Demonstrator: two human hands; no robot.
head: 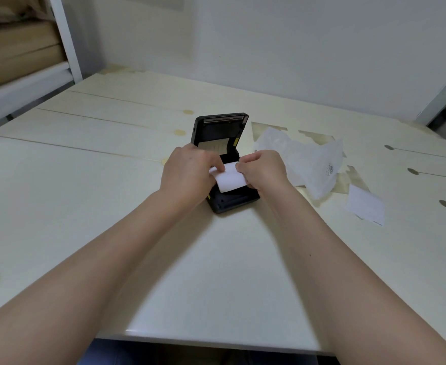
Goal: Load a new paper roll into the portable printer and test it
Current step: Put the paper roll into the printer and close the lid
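A black portable printer lies in the middle of the pale table, its lid swung up and open at the far side. A white paper strip comes out of the paper bay and lies over the printer's body. My left hand pinches the strip's left edge, and my right hand pinches its right edge. The roll itself is hidden behind my fingers.
A crumpled clear plastic wrapper lies just right of the printer. A loose white paper piece sits further right near the table's edge. A white shelf frame stands at the back left, a wall behind the table.
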